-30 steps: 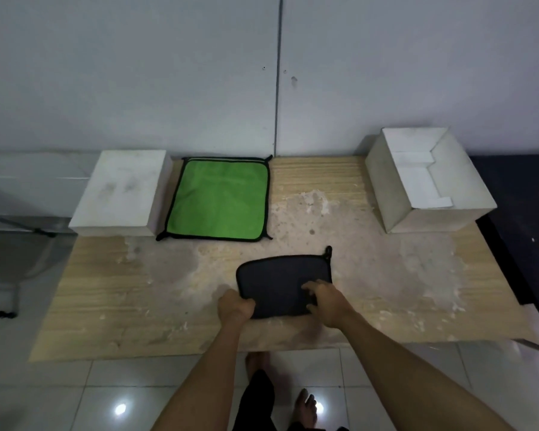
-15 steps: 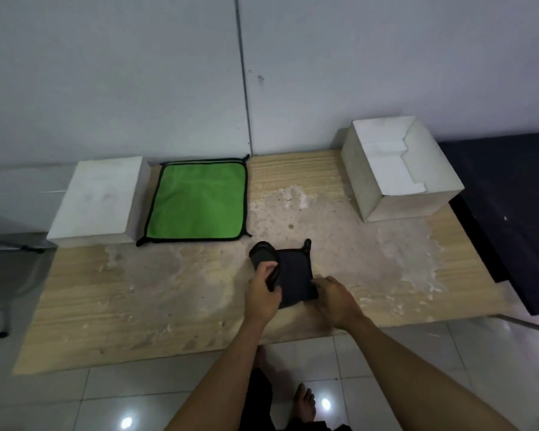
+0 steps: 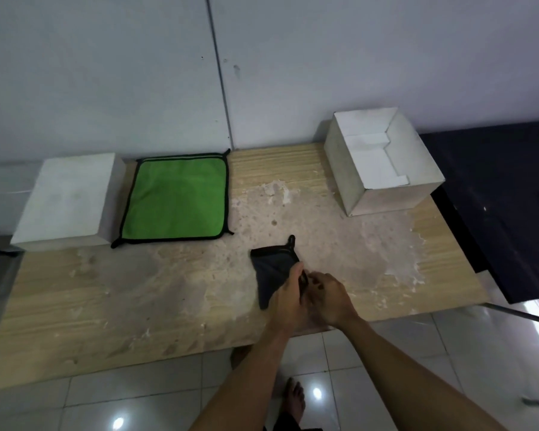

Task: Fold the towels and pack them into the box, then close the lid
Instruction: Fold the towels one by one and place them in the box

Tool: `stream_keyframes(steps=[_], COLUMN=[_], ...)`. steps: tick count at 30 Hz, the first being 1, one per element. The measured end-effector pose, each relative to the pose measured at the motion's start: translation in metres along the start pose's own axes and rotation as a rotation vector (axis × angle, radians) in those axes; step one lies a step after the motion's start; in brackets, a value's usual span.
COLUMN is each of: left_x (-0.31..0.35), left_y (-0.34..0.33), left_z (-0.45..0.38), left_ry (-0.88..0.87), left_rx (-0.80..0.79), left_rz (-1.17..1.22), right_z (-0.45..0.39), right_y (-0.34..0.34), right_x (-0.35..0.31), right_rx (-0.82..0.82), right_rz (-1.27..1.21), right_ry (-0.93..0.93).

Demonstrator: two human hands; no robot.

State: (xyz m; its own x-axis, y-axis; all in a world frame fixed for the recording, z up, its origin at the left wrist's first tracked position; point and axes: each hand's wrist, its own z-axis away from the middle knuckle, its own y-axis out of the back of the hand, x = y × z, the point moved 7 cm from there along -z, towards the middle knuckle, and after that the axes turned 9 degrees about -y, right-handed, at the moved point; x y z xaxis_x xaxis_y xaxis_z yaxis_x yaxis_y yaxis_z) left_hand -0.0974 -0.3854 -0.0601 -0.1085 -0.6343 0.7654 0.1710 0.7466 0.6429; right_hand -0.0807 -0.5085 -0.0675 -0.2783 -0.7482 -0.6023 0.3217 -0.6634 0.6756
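A black towel (image 3: pixel 269 270), folded small, lies near the front middle of the wooden table (image 3: pixel 106 300). My left hand (image 3: pixel 290 301) lies over its right edge and grips it. My right hand (image 3: pixel 329 295) meets the left one at that same edge and pinches the cloth, which both hands partly hide. A green towel (image 3: pixel 176 199) with black trim lies flat and unfolded at the back of the table. An open white box (image 3: pixel 381 161) stands empty at the back right corner. A white lid (image 3: pixel 64 197) lies upside down at the back left.
A grey wall runs right behind the table. A dark surface (image 3: pixel 492 213) adjoins the table's right side. Tiled floor and my bare feet (image 3: pixel 294 402) show below the front edge.
The black towel lay as a wide rectangle; my left hand carried its left side over to the right. Both hands now meet at its right edge. The view shifted left.
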Motion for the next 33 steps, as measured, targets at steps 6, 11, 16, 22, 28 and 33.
stream_keyframes(steps=[6,11,16,22,28,33], left_x=[-0.059,-0.098,-0.113,-0.11,-0.104,-0.097], left_y=[0.027,0.035,0.035,0.049,0.059,0.048], left_z=[0.028,0.043,0.046,0.049,0.053,0.053], left_ry=[0.211,0.535,0.652,0.646,0.547,0.135], left_rx=[0.28,0.309,0.402,0.409,0.361,0.082], left_rz=[-0.025,0.183,0.3,0.352,0.229,-0.055], right_z=[-0.02,-0.054,-0.093,-0.12,-0.113,-0.065], right_y=[-0.017,-0.022,-0.02,-0.027,-0.021,-0.023], right_x=[-0.004,-0.009,-0.043,-0.081,-0.074,-0.055], right_rx=[0.029,0.082,0.038,0.043,0.06,-0.224], right_rz=[-0.044,-0.002,0.266,0.573,0.447,0.527], right_ry=[-0.05,-0.191,-0.059,0.03,0.054,0.343])
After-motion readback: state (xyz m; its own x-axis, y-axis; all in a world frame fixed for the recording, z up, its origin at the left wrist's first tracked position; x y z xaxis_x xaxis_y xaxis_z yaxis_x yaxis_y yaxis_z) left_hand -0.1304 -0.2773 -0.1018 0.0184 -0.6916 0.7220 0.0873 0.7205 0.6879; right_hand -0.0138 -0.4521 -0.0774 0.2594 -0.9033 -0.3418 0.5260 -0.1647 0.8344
